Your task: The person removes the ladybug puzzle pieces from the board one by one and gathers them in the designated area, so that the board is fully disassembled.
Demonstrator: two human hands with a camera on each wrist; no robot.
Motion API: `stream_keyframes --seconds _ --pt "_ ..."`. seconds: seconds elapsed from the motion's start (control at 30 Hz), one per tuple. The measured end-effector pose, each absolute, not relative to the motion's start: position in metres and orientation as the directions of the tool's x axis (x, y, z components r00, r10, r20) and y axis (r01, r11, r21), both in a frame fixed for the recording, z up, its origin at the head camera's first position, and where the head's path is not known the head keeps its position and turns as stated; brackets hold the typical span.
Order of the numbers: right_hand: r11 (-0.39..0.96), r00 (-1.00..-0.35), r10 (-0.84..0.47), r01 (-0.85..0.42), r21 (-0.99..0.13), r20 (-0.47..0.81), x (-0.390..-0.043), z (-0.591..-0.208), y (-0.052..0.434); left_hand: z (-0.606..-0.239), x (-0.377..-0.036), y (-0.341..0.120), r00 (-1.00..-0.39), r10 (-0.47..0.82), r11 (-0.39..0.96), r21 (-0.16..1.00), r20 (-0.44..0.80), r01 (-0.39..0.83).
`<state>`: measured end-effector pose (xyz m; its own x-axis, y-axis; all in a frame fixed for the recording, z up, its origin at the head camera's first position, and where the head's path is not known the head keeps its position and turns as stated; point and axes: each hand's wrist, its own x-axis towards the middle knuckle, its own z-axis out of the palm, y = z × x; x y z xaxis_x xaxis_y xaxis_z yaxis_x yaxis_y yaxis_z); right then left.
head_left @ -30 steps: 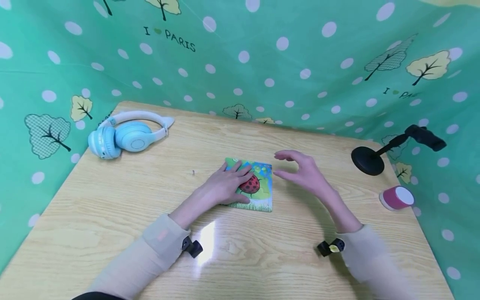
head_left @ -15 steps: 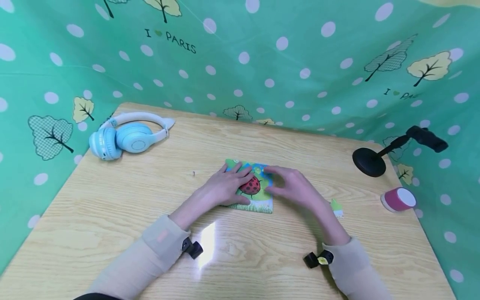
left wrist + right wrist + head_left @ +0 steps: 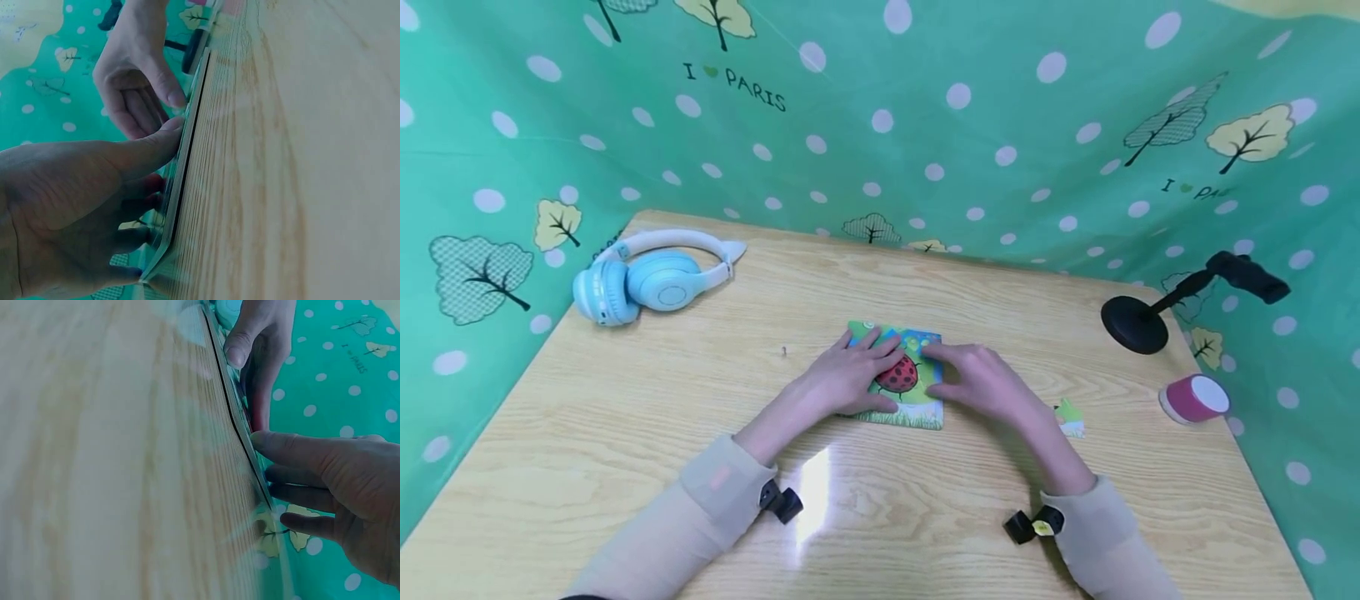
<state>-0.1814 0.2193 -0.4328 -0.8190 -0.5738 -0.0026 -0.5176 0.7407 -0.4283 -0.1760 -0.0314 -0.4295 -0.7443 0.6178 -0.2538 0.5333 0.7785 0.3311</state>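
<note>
A flat square ladybug picture board [image 3: 898, 414], which looks like a jigsaw puzzle, lies mid-table. My left hand [image 3: 842, 379] rests on its left half with fingers spread, covering that part of the picture. Over the right edge, the thumb and fingertips of my right hand [image 3: 981, 379] touch the board. In the right wrist view these right fingers [image 3: 306, 499] look fairly straight, and no piece shows between them. To the right of my right forearm lies a small loose green-and-white piece [image 3: 1070, 418]. From the left wrist camera, the board [image 3: 178, 187] appears edge-on and flat on the wood.
Light blue headphones [image 3: 658, 275] sit at the back left of the wooden table [image 3: 880, 517]. On the right stand a black stand [image 3: 1138, 323] with an angled arm and a pink-red cup-shaped item [image 3: 1195, 397]. A green printed cloth [image 3: 880, 150] hangs behind.
My right hand has moved left and slightly down, from above the board's right side onto its right edge. The loose piece by my right forearm has come into view. My left hand stays put.
</note>
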Motion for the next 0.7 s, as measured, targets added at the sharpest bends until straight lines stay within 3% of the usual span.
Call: stream_keyframes --seconds 0.4,0.7 --pt "0.707 -0.761 -0.646 -0.624 -0.332 0.054 -0.1775 -0.4292 0.2173 -0.4275 -0.1754 -0.0305 -0.74 0.623 0.774 0.338 -0.252 0.536" --pt "0.679 -0.732 -0.68 -0.653 -0.336 0.05 -0.1761 -0.4293 0.215 -0.429 -0.1757 -0.0305 -0.746 0.616 0.78 0.326 -0.253 0.534"
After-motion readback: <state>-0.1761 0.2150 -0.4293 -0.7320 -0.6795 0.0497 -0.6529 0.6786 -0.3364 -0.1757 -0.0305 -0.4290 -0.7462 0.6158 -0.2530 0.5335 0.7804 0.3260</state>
